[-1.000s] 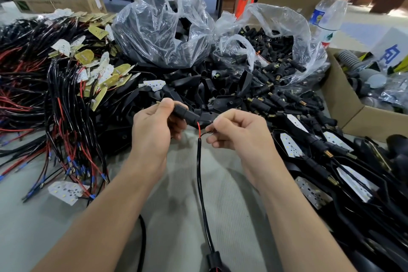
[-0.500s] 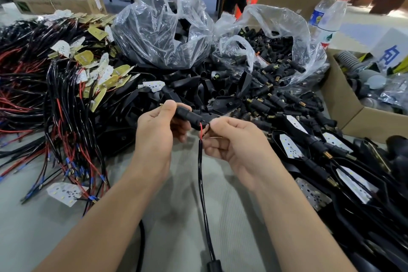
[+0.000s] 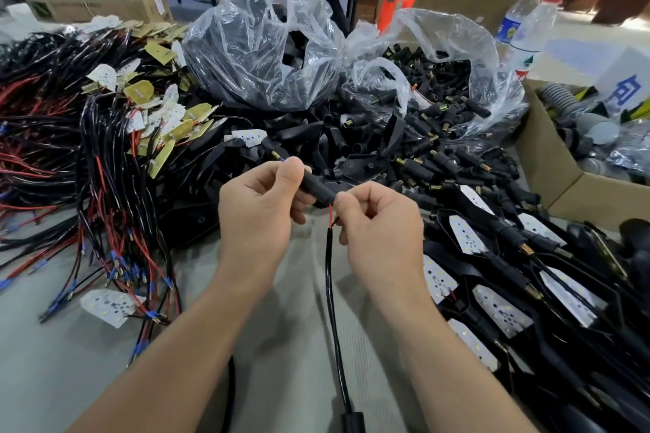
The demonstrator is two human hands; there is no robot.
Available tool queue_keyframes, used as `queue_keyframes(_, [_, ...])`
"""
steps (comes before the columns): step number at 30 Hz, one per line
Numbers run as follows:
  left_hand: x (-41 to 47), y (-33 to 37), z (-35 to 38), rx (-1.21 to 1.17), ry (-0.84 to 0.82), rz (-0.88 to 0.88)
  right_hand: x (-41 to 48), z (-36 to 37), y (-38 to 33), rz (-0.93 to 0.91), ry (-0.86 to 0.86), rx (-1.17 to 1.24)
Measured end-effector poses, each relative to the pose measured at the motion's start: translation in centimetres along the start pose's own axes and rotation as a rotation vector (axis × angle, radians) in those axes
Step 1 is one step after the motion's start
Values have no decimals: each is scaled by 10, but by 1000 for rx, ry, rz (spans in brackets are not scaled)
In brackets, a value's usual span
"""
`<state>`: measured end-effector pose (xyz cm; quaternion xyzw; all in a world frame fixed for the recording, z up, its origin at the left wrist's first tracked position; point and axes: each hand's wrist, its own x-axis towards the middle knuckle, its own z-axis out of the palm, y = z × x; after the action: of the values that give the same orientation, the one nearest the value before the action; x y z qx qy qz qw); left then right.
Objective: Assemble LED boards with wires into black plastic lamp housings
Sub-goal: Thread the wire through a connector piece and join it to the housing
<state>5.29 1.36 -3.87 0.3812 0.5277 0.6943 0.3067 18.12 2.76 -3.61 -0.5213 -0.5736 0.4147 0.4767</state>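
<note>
- Gripping a black lamp stem (image 3: 316, 190) in the left hand (image 3: 260, 218), thumb and fingers curled round its upper end; stem tilted, held above the grey table cloth (image 3: 281, 344), just in front of the loose black housings (image 3: 355, 148).
- Pinching the thin red and black leads (image 3: 330, 216) with the right hand (image 3: 381, 234), right at the stem's lower mouth, fingers curled in.
- Below the pinch, a black sheathed cable (image 3: 332, 309) hanging down to a black connector (image 3: 353, 419) at the bottom edge.
- Poking out past the left thumb: a blue-tipped wire end (image 3: 281, 159).
- Left: a heap of red-and-black wire harnesses (image 3: 52, 158) with soldered LED boards (image 3: 169, 123), white faces and yellow backs mixed.
- Behind: two clear plastic bags, one of black housings (image 3: 263, 56), one of brass-ended stems (image 3: 443, 88).
- Right: assembled lamps (image 3: 499, 313) lying packed together, white boards seated inside.
- Far right: a cardboard box (image 3: 548, 169), two water bottles (image 3: 527, 25) beyond.
- One loose white board (image 3: 109, 306) on the cloth, beside blue crimp ends.
</note>
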Motion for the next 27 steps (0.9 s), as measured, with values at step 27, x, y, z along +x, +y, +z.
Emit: queue_keyframes(27, [1,0,0,-61,99,-112,0,-8,0,-197,-66,-158])
